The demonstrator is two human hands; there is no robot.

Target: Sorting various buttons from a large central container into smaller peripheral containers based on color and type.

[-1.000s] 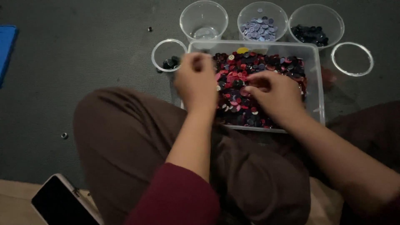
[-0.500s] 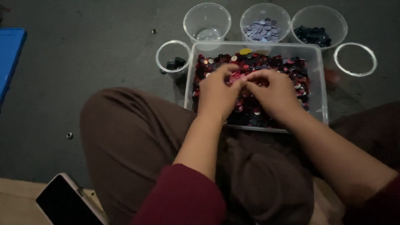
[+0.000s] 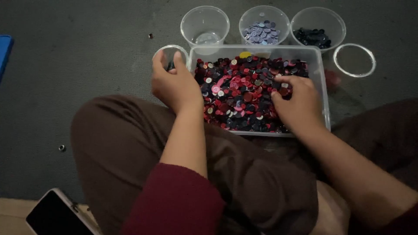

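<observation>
The left hand [image 3: 174, 85], fingers bunched as if pinching something I cannot make out, hovers at the small clear plastic cup [image 3: 167, 55] just beyond it; a careless release could miss that narrow mouth. The right hand [image 3: 298, 102] presses curled fingers into the red, pink and dark buttons [image 3: 244, 91] in the clear rectangular plastic tub [image 3: 324, 87], where a hard rake could flick some onto the grey carpet floor [image 3: 87, 56].

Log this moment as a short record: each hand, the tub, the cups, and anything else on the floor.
left hand: raised at the small clear cup, left of the tub
right hand: fingers down in the buttons
tub: clear, rectangular, full of mixed red, pink and dark buttons
cups behind tub: empty cup, lilac-button cup, dark-button cup
far right: clear ring-shaped lid
bottom left: phone
</observation>
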